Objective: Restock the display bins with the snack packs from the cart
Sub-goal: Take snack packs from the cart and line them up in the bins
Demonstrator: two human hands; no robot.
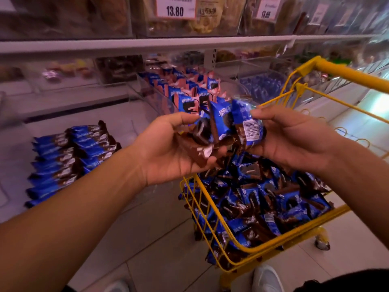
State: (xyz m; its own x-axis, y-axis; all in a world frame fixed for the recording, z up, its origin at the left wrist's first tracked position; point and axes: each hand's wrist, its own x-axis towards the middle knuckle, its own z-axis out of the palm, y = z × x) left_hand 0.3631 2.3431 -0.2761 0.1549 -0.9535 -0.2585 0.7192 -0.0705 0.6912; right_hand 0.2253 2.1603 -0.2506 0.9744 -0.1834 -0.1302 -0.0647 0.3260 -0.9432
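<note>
The shelving (147, 44) is spanning the whole background, carrying clear bins of blurred goods and two price cards (175, 7), the nearer one reading 13.80. Below it, the yellow wire cart (248, 249) is standing on the tiled floor at the right, its handle (353, 75) reaching toward the upper right, and it is holding a deep heap of blue-and-brown snack packs (263, 203). A clear display bin (151, 91) on the lower shelf, straight ahead, is already holding upright packs in blue and pink (189, 89). To the left, on a lower ledge, two rows of similar blue-and-brown packs (67, 157) are lying stacked side by side. Both bare arms are reaching forward above the cart's far corner, in front of the bin. The left hand (168, 150) is cupping several packs (202, 133) in its palm, its grip curled round them with the thumb pressing on top. The right hand (290, 135) is pinching a single pack (248, 125) by its edge between thumb and fingers, barcode side facing the camera, just beside the left hand's bundle. White shoe tips (267, 279) are showing at the bottom edge.
</note>
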